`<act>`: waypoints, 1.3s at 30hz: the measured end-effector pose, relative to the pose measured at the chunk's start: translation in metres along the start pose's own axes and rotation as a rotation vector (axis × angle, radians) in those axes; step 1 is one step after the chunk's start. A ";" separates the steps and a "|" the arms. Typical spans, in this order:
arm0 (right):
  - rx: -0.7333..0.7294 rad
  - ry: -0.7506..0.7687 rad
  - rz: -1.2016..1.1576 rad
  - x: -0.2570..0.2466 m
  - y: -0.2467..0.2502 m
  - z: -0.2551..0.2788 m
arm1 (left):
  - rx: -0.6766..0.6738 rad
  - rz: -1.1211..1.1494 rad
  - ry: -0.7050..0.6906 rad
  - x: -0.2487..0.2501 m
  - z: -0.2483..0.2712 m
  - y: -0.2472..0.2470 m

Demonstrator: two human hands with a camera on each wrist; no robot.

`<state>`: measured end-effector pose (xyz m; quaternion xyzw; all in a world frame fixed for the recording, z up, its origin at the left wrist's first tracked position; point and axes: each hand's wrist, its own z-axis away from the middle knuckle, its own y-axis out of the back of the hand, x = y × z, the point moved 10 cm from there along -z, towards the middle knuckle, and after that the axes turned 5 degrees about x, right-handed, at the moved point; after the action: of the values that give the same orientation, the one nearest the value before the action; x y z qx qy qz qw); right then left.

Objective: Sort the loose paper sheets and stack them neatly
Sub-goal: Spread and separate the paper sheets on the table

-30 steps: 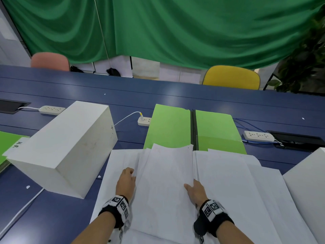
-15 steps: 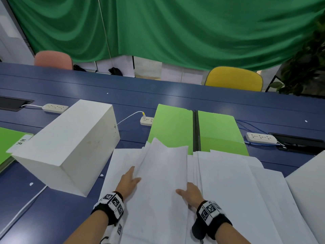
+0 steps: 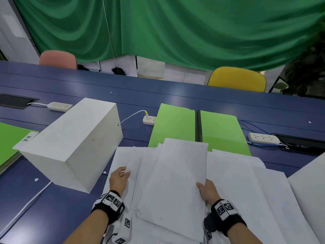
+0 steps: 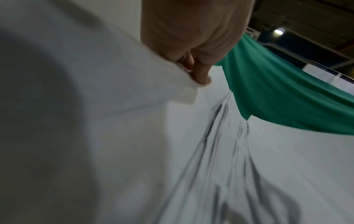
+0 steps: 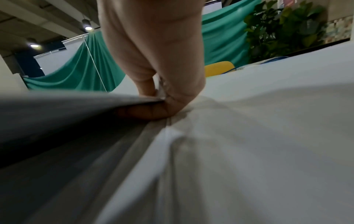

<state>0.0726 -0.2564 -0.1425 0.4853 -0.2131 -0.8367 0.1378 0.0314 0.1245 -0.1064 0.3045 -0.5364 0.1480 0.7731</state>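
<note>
Loose white paper sheets [image 3: 233, 175] lie overlapped on the blue table [image 3: 52, 213] in front of me. On top of them a bundle of white sheets [image 3: 174, 182] lies roughly straight, its right side lifted. My right hand [image 3: 204, 188] pinches that right edge, thumb on top and fingers underneath [image 5: 145, 112]. At the left side of the pile, my left hand [image 3: 121, 175] curls its fingers [image 4: 201, 75] round the edge of a lower sheet [image 3: 133, 166]. The wrist views are otherwise filled with blurred paper.
A white box [image 3: 70, 147] stands close to the left of the pile, another white box [image 3: 309, 184] at the right. Two green folders [image 3: 175, 127] lie behind the sheets, a third [image 3: 10, 138] far left. Power strips [image 3: 149, 119] and cables [image 3: 26, 206] lie around.
The top bundle has swung from a leftward slant to lie straighter. My left hand went from flat on the paper to gripping a sheet's edge. My right hand now pinches the bundle's right edge.
</note>
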 end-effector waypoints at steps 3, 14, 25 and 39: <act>-0.045 0.022 0.016 -0.009 -0.008 0.000 | 0.062 0.088 0.069 -0.004 0.000 0.004; -0.032 0.012 0.139 -0.008 -0.020 -0.002 | -0.111 -0.880 -0.234 0.013 0.015 -0.049; 0.005 -0.032 0.100 0.001 0.012 -0.003 | -0.222 -0.327 -0.256 0.033 0.024 -0.068; -0.115 0.178 -0.268 -0.067 -0.026 0.026 | -0.431 -0.066 -0.324 0.104 0.053 -0.044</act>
<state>0.0819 -0.1986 -0.0935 0.5729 -0.0852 -0.8121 0.0710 0.0566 0.0475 -0.0116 0.1700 -0.6621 -0.0455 0.7285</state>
